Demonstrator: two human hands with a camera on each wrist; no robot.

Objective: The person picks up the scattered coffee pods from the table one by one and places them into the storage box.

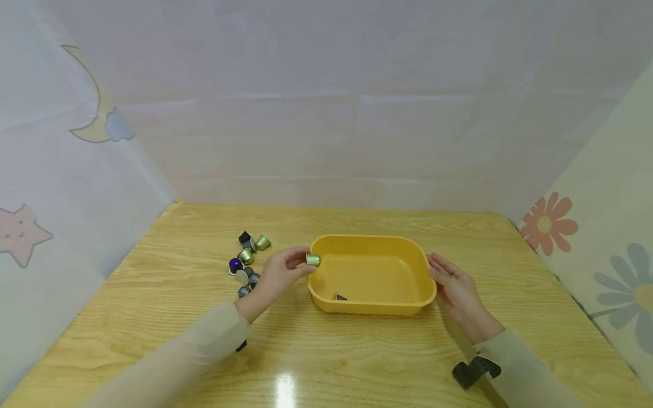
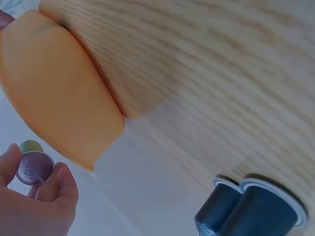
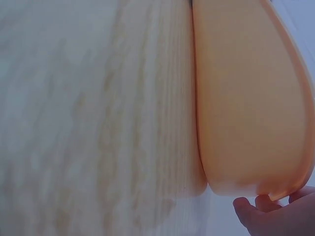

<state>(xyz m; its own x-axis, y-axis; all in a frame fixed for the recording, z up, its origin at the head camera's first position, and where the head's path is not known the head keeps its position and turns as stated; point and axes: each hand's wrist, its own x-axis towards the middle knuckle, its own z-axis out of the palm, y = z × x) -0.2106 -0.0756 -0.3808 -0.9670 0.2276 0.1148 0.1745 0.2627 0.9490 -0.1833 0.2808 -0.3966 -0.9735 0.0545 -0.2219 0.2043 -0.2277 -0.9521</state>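
My left hand (image 1: 282, 275) pinches a green coffee capsule (image 1: 313, 260) between thumb and fingers, over the left rim of a yellow plastic basin (image 1: 372, 309). In the left wrist view, the foil lid of that capsule faces the camera. On the right, my right hand (image 1: 461, 292) holds the basin's rim, with fingertips right at its edge in the right wrist view. A small dark capsule (image 1: 340, 297) lies inside the basin near the front left.
Left of the basin lies a loose group of capsules, with green (image 1: 246, 256), purple (image 1: 236, 265) and dark (image 1: 244, 291) ones. Part of the group is hidden behind my left hand. A dark object (image 1: 242, 345) shows beside my left sleeve. Printed cloth walls surround the wooden table (image 1: 326, 351).
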